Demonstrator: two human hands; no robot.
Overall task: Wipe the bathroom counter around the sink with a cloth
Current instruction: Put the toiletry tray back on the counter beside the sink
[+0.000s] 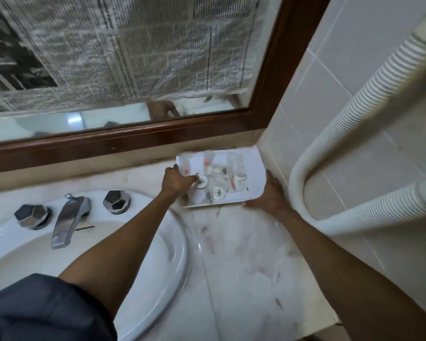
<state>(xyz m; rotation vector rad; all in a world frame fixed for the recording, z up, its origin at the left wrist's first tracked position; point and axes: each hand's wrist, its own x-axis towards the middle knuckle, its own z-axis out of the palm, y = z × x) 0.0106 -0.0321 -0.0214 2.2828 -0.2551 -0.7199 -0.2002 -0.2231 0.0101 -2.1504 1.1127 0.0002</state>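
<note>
A white tray (255, 166) with several small toiletry items lies at the back right corner of the marble counter (244, 254). My left hand (177, 180) grips the tray's left edge, fingers curled over it. Under the tray's right front corner, my right hand (271, 195) holds it against the tiled side wall. The tray looks slightly tilted. The white oval sink (172, 242) sits at the left of the counter. No cloth is in view.
A chrome faucet (68, 220) with two faceted knobs (31, 215) (116, 201) stands behind the basin. A wood-framed mirror (133, 139) covered with newspaper runs along the back. White corrugated hoses (354, 114) hang along the tiled wall at right.
</note>
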